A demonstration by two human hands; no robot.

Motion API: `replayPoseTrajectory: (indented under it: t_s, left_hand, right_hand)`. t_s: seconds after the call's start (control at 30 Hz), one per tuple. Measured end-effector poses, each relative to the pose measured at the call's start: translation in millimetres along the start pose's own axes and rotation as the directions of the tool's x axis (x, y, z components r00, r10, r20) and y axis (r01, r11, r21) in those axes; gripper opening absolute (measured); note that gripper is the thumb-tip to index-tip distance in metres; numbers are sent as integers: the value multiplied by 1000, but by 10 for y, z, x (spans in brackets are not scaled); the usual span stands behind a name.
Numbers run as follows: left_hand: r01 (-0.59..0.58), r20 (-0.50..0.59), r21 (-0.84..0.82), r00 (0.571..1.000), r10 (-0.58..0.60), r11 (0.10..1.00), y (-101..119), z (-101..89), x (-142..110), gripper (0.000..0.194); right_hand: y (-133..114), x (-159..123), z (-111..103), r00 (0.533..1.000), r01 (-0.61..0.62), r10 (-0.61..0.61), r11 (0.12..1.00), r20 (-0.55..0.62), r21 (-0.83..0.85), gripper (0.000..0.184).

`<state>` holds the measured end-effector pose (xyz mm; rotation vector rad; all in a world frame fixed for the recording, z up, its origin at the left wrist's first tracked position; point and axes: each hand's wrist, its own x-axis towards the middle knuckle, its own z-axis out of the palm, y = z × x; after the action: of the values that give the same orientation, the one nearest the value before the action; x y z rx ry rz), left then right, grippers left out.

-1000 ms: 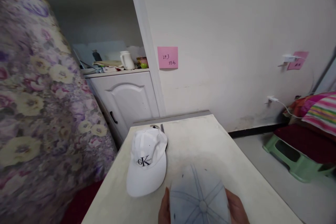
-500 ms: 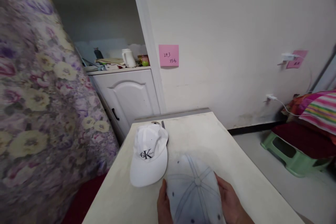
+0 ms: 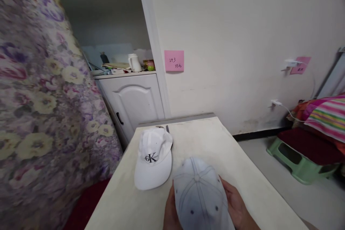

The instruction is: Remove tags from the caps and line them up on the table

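A pale blue denim baseball cap (image 3: 199,192) is held between my two hands at the near part of the table, its crown facing up. On its left side, my left hand (image 3: 170,208) grips the edge, fingers partly hidden by the cap. My right hand (image 3: 237,203) clasps the opposite side, with the fingertips tucked out of sight. To the left and a little farther off lies a white baseball cap (image 3: 153,158) with black "CK" letters, its brim toward me. Neither hand touches that one.
Both caps are at the cream table (image 3: 196,138), which stands near a wall. A floral curtain (image 3: 54,115) hangs at left beside a white cabinet (image 3: 132,97) with a jug (image 3: 134,63) on top. At right stands a green stool (image 3: 293,161).
The denim cap has tilted in my hands, so its top button sits slightly higher and farther left. My view has shifted a little. The white cap stays where it was on the table.
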<state>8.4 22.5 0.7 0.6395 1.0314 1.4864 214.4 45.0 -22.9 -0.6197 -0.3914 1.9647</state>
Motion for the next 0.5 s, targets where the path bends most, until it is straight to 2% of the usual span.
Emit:
replayPoseTrajectory:
  t_s: [0.03,0.1,0.17,0.27,0.33,0.43,0.5]
  left_hand:
    - [-79,7,95,997,79,992,-47,-44,-24,73]
    - [-227,15,227,973,230,947,-129,-116,-52,74]
    - [-313,74,297,949,305,902,-156,-151,-55,71]
    - [-346,253,347,930,268,872,-64,-131,-49,78]
    - [-345,312,371,921,234,862,23,-99,-64,83]
    - [-332,282,400,931,230,854,68,-74,-93,78]
    - [-322,251,416,940,233,851,27,-87,-93,78]
  right_hand:
    - [1,13,-20,1000,4,-4,1000,-2,2,38]
    - [7,45,-61,1000,15,-14,1000,-8,7,38]
    - [13,79,-94,1000,27,-26,1000,-13,15,37]
    - [8,104,-102,998,54,-54,998,-21,35,33]
    - [-12,71,-68,996,83,-82,995,-28,47,29]
    - [-71,-108,27,989,138,-135,989,-57,49,23]
    - [-112,-320,82,980,180,-176,983,-94,37,28]
